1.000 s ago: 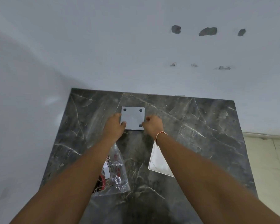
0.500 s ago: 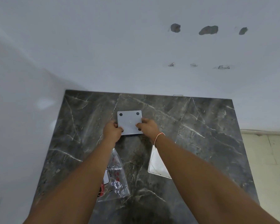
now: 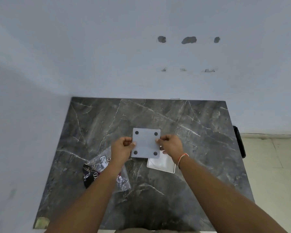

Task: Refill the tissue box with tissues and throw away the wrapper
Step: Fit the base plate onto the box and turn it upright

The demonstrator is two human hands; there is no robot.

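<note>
The grey square panel with four dark corner pads [image 3: 146, 143], apparently the base or upturned underside of the tissue box, is held above the marble tabletop [image 3: 200, 148]. Compared with a second earlier, it has been drawn back from the middle of the tabletop toward the person and raised, so that it now overlaps the far corner of the white tray-like piece [image 3: 161, 164], which was formerly well clear of it. This is judged to mean that the box is being opened or brought together with its other part, and that refilling has not yet begun. The panel's left edge is pinched by the left hand [image 3: 122, 147] and its right edge by the right hand [image 3: 170, 146], the fingers of both curled tightly on it. The tissue pack in its clear wrapper [image 3: 97, 172] lies left of the panel and nearer the person, partly hidden under the left forearm, apparently still unopened. Beyond the panel and to its right the tabletop is bare, giving room to set parts down; the wall stands close beyond that. A bin cannot be identified with certainty.
</note>
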